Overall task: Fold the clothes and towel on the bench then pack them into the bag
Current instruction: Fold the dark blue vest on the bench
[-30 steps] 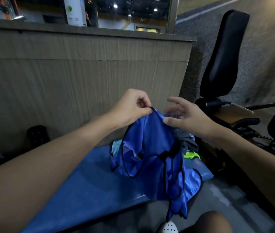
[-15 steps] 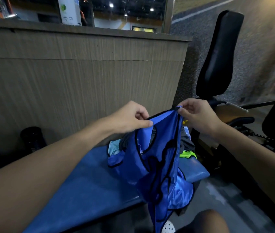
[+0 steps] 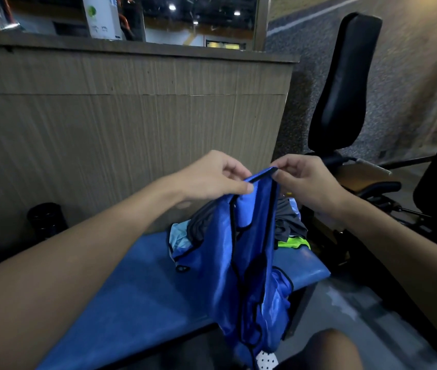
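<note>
- Fingers (image 3: 234, 170) of the left hand (image 3: 212, 180) are curled with the thumb pressed against them, pinching the top hem of a blue top (image 3: 249, 263). The right hand (image 3: 308, 182) pinches the same black-edged hem just beside it, between its thumb and bent fingers (image 3: 290, 162).
- Across the far left stands a wood-panelled wall (image 3: 105, 142) with a ledge along its top.
- Below the arms, a blue padded bench (image 3: 137, 289) runs from near left to far right.
- At the far right, a black padded backrest (image 3: 342, 84) stands upright beyond the end of the bench.
- From both hands the blue top hangs in long, bunched folds (shiny fabric, black piping). Its lower part drapes over the near edge of the bench and hangs past it.
- Behind the top, at the far right end of the bench, lies a heap of other clothes: a grey piece (image 3: 288, 222), a pale blue piece (image 3: 178, 235) on the left and a neon yellow piece (image 3: 293, 244) on the right.
- On the floor at the left, against the wall, sits a black round thing (image 3: 46, 218); what it is cannot be told.
- At the near edge, a white dotted shoe (image 3: 266, 360) shows just under the hanging top, beside a bare knee (image 3: 326, 348).
</note>
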Motion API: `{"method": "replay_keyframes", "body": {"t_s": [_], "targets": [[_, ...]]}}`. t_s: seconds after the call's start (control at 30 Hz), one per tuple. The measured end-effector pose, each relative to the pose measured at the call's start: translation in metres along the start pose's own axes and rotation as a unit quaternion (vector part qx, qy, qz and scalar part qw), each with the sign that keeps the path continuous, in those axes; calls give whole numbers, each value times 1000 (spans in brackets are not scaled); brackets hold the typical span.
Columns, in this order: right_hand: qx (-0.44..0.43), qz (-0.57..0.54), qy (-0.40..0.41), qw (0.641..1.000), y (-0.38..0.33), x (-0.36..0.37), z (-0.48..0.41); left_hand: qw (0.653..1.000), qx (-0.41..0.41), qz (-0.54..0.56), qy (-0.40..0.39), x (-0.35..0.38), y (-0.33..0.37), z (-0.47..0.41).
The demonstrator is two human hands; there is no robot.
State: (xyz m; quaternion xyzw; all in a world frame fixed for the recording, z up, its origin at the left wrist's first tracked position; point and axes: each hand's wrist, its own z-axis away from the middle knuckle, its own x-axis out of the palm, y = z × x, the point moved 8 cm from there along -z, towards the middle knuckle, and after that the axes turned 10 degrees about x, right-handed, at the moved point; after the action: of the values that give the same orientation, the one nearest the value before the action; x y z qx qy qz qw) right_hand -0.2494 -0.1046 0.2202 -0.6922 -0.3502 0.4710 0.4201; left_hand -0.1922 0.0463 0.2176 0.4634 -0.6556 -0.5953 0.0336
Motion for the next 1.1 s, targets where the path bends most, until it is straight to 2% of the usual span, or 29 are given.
{"method": "replay_keyframes", "body": {"t_s": [0.07,0.13,0.3,0.4,0.5,0.67,0.77,0.93,1.03,1.1], "targets": [[8,6,13,1000,3,-6,-2,999,-2,-25,-48,4,-9,3],[14,8,20,1000,7,-11,-2,997,7,-46,-53,6,-13,2],[28,35,22,999,11,-11,-1,993,60,-90,48,-1,8,-6],[-8,-7,-23,1000,-7,1,8,984,84,-106,116,-6,23,-11],[-40,-14,-55,998,-18,9,12,980,89,-117,134,-6,31,-15],[-62,23,-19,998,-22,3,10,990,71,-38,112,-1,24,-14],[-42,5,2,999,-16,-8,8,997,40,48,36,10,12,-10],[-8,11,31,999,1,-21,7,996,65,-45,-30,15,7,-9],[2,0,79,997,8,-31,6,995,62,-78,-11,14,6,-9],[6,-10,81,997,10,-33,5,994,70,-84,21,10,9,-10]]}}
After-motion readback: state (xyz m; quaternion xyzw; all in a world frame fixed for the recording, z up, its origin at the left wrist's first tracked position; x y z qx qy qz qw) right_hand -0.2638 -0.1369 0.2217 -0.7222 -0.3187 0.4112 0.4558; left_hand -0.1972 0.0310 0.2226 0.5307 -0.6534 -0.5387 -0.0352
